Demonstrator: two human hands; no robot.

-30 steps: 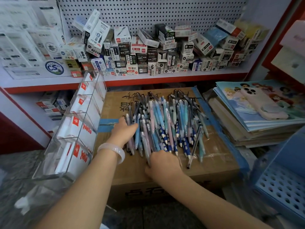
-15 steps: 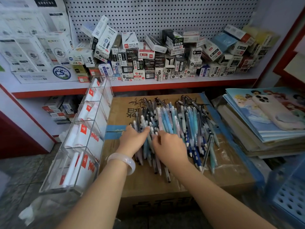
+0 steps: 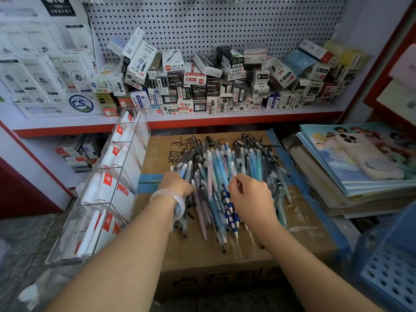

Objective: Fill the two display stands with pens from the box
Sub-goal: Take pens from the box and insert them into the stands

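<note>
Resting curled on pens (image 3: 227, 176): left hand (image 3: 175, 183), right hand (image 3: 251, 194); grip unclear.

Left hand's fingers (image 3: 180, 184) buried among pens (image 3: 225, 176); blue perforated stand (image 3: 391, 273) cut off — right edge.

A round blue "CS" logo (image 3: 81, 103) marks a white carton. Two black shelf boxes read "AIHAO 1389" (image 3: 175, 79) and "1389" (image 3: 212, 87). A white box reads "2081" (image 3: 185, 106).

Left: clear display stand (image 3: 108, 190) walls the carton (image 3: 225, 248) edge.
Right: notebook stack (image 3: 351, 176) crowds that side.
Far: shelf (image 3: 202, 119) overhangs.
Near: bare carton strip, open approach.
</note>
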